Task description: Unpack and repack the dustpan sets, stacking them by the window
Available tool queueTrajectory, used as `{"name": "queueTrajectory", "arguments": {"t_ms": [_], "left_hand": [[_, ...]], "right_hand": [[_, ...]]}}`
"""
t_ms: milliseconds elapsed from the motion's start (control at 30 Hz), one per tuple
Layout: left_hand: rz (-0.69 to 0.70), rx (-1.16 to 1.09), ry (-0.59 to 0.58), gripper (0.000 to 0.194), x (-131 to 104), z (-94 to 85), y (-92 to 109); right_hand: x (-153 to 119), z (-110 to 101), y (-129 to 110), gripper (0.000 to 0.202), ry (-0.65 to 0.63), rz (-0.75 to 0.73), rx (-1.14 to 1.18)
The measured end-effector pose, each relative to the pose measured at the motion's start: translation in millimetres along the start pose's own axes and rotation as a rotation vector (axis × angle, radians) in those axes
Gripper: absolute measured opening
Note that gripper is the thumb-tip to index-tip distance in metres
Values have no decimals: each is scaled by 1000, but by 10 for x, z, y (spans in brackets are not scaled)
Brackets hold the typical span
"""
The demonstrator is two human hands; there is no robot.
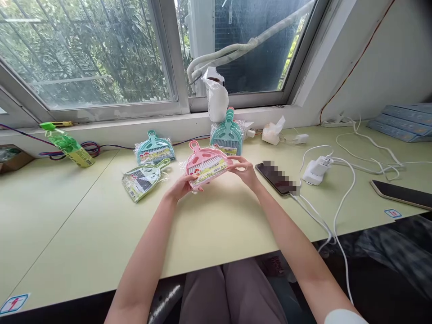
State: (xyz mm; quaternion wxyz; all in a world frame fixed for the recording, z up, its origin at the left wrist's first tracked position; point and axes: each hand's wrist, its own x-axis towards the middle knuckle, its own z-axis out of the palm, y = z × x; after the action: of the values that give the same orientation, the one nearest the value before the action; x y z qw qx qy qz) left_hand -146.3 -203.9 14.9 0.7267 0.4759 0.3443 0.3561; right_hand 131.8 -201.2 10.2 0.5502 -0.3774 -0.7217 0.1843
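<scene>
In the head view, take the stack of teal dustpan sets as your landmark. The pink dustpan set, wrapped in clear film, is between your two hands, just on your side of that stack and a little to its left. Your left hand grips the corner farther from the stack, thumb on the front and fingers around behind; your right hand is nearer the stack, its fingers pinched on the opposite corner. So both hands have hold — no gap to close on either side.

The set's long axis, handle to wide edge, runs away from you: the handle points toward the window and slightly left, passing left of the stack rather than at it. Whether the lower edge touches the tabletop, you cannot tell from here.

Left of the stack lies a single teal set, with a green set nearer you — both apart from the pink one.
</scene>
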Motion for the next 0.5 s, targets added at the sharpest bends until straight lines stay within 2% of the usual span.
{"name": "queueTrajectory", "arguments": {"t_ms": [100, 200, 367, 500], "left_hand": [[-41, 47, -45, 59, 7, 0, -7], [-72, 68, -43, 49, 17, 11, -24], [-37, 75, -41, 37, -9, 6, -21], [-26, 62, -39, 44, -48, -5, -3]], "right_hand": [[0, -19, -34, 13, 50, 53, 131], [-6, -12, -79, 14, 101, 40, 114], [-31, 59, -197, 13, 109, 16, -132], [-42, 86, -256, 17, 90, 47, -247]]}}
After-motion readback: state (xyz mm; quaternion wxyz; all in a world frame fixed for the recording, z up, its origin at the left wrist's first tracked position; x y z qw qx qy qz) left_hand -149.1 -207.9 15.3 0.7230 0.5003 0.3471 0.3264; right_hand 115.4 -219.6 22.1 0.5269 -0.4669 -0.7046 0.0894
